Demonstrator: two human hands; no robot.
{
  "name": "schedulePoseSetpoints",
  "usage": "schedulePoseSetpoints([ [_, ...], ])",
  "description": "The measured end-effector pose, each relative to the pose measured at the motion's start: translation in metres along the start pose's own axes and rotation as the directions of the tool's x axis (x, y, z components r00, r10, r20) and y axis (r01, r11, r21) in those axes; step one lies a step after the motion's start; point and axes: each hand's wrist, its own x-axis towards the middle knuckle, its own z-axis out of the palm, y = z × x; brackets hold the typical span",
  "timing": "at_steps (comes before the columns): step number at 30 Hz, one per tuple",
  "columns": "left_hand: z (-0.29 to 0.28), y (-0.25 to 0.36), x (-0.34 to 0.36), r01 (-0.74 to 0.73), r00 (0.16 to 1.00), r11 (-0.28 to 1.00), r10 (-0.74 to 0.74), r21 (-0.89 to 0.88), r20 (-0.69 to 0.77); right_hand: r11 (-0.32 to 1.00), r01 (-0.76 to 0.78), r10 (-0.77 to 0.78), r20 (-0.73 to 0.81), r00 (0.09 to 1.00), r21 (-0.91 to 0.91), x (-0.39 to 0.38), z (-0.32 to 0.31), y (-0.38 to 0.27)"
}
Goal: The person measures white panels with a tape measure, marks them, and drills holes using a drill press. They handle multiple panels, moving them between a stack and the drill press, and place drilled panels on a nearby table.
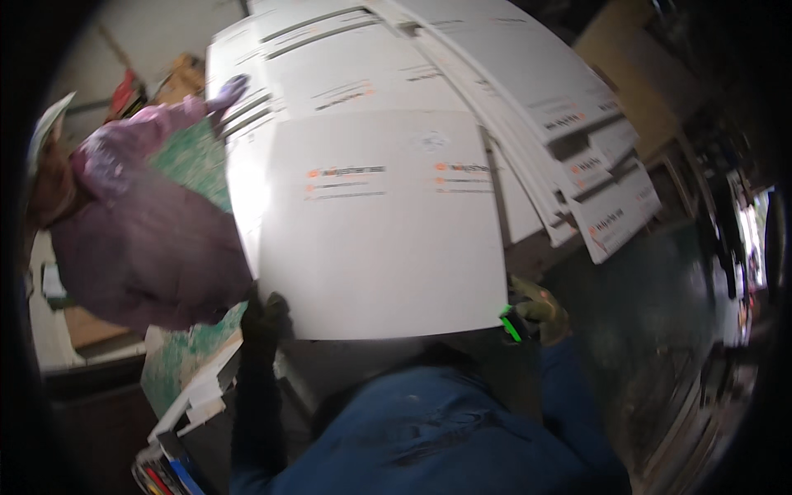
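White panel (375, 231) fills the middle of the frame, gripped at its lower corners: left hand (266, 318) clamped on the lower left, right hand (540, 312) (gloved) on the lower right. More stacked panels (511, 91) lie above; another person's purple sleeve (140, 239) sits at left.

Smooth glossy white panel (379, 231); cloth gloves (540, 309)
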Motion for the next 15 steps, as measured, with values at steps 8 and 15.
schedulePoseSetpoints([
  [8, -0.002, 0.0, -0.008, -0.257, 0.95, 0.843, 0.31, 0.472, -0.037, 0.993, 0.071, -0.076, -0.049, 0.996, -0.097, 0.0, 0.0, 0.016],
  [15, 0.014, -0.002, -0.001, -0.286, 0.939, 0.861, 0.34, 0.421, -0.058, 0.93, 0.196, -0.204, 0.006, 0.979, -0.312, -0.009, 0.04, -0.03],
])
